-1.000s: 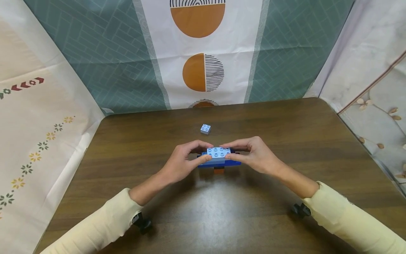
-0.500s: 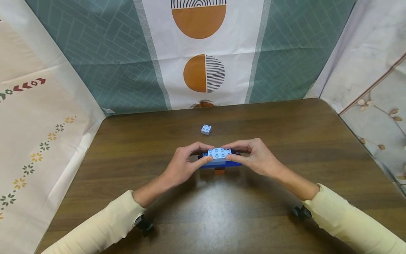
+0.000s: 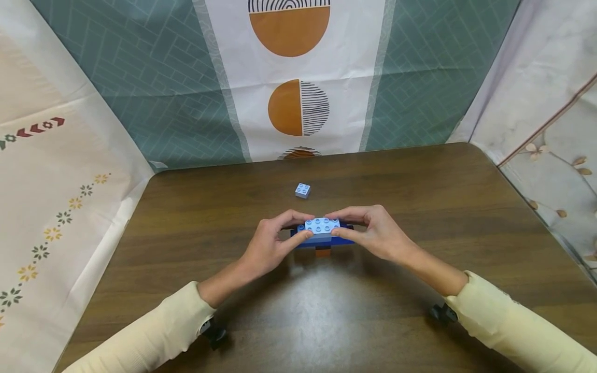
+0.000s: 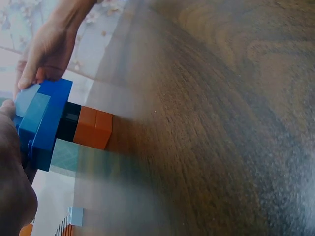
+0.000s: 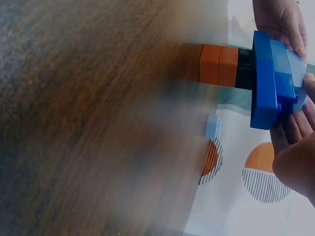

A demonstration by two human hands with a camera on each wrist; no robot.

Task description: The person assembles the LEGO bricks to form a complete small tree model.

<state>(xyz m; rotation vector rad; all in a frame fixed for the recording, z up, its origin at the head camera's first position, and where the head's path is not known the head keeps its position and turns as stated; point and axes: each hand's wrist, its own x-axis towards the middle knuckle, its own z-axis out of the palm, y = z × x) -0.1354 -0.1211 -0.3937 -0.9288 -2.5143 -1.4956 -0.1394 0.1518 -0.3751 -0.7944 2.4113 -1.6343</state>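
A stack of toy building bricks stands upright on the wooden table (image 3: pixel 186 207). Its base is orange bricks (image 4: pixel 93 129), with a dark brick (image 4: pixel 68 123) above them. Wider blue bricks (image 5: pixel 264 83) spread out over that, then a layer of mid-blue ones. On top lies a light blue eight-stud brick (image 3: pixel 322 225). My left hand (image 3: pixel 270 241) pinches this top brick at its left end, thumb in front and fingers behind. The right hand (image 3: pixel 380 232) pinches its right end the same way. Fingertips partly cover both ends of the upper layers.
Behind the stack lies a loose light blue four-stud brick (image 3: pixel 302 190). Patterned cloth (image 3: pixel 303 77) hangs beyond the table's far edge, with more cloth at both sides. Each sleeve cuff has a small black device (image 3: pixel 213 331) below it.
Both hands keep their grip on the top brick and barely move. The stack and the loose brick stay where they were; the head view shifts slightly.
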